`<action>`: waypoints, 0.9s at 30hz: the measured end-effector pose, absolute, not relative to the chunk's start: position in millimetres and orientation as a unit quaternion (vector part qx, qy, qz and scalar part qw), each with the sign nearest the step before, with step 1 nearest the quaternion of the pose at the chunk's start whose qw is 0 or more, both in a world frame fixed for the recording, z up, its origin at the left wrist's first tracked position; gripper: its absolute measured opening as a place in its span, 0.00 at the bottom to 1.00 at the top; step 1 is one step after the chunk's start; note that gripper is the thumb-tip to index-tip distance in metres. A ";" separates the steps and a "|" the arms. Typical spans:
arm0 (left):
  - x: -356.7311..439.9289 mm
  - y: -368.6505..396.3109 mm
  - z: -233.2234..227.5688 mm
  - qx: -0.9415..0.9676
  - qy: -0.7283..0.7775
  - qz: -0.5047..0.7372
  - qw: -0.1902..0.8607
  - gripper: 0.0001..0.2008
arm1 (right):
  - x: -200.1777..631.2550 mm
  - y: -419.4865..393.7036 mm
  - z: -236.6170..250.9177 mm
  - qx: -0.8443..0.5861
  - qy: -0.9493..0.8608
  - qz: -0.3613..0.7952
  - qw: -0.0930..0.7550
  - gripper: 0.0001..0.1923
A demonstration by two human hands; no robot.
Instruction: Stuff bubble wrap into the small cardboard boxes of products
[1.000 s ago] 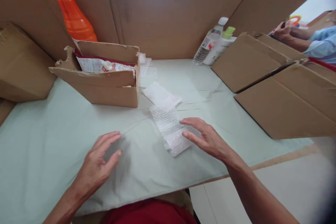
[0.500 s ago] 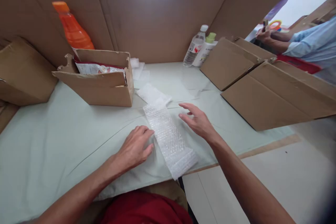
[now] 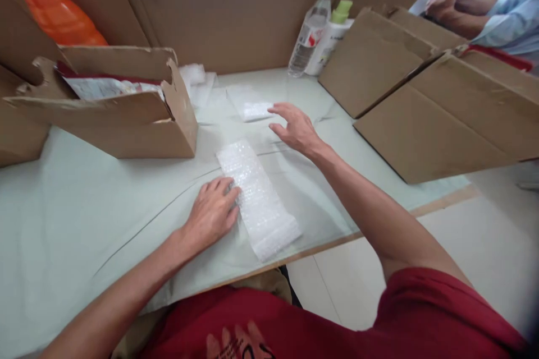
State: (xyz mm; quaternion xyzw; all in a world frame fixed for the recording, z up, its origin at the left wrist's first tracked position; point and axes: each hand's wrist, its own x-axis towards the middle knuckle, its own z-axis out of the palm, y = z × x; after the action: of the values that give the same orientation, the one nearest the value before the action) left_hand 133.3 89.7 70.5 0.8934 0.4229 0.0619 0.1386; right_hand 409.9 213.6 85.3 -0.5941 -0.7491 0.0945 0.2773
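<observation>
A long strip of bubble wrap point(image 3: 259, 196) lies slantwise on the pale cloth, its near end folded over close to the table's front edge. My left hand point(image 3: 214, 207) rests palm down with loose, parted fingers, the fingertips at the strip's left edge. Beyond the strip, a smaller bubble wrap piece point(image 3: 256, 111) lies flat, apart from it. My right hand point(image 3: 297, 132) reaches forward over the cloth, thumb and fingers apart and nothing between them. Its fingertips are at the right end of the smaller piece; whether they touch it, I cannot tell.
An open cardboard box point(image 3: 126, 129) with packets stands left, an orange bottle point(image 3: 59, 11) behind it. More bubble wrap point(image 3: 196, 81) lies beside that box. At the back stand a clear water bottle point(image 3: 310, 39) and a green-capped white bottle point(image 3: 330, 42). Cardboard boxes point(image 3: 446, 118) line the right; a person sits beyond.
My right hand has moved forward over the table. The smaller bubble wrap piece, earlier against the strip's far end, now lies farther back, apart from it. My view has shifted.
</observation>
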 end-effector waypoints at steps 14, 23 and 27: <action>126.3 121.2 68.1 0.891 0.423 0.086 0.138 0.19 | 372.0 -8.4 69.6 -0.571 -0.660 0.363 0.326 0.20; 98.8 31.5 80.1 0.844 0.358 0.263 0.299 0.32 | 357.8 -14.3 65.5 -0.560 -0.586 0.409 0.419 0.11; 115.0 4.0 79.6 0.834 0.368 0.307 0.274 0.25 | 354.3 -15.2 56.4 -0.553 -0.671 0.314 0.382 0.12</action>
State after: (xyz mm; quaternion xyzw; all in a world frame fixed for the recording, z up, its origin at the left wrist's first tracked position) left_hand 115.0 4.0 79.6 0.8339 0.3676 0.3074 0.2737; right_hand 354.3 -15.2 56.4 -0.5531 -0.6708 0.3140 0.3816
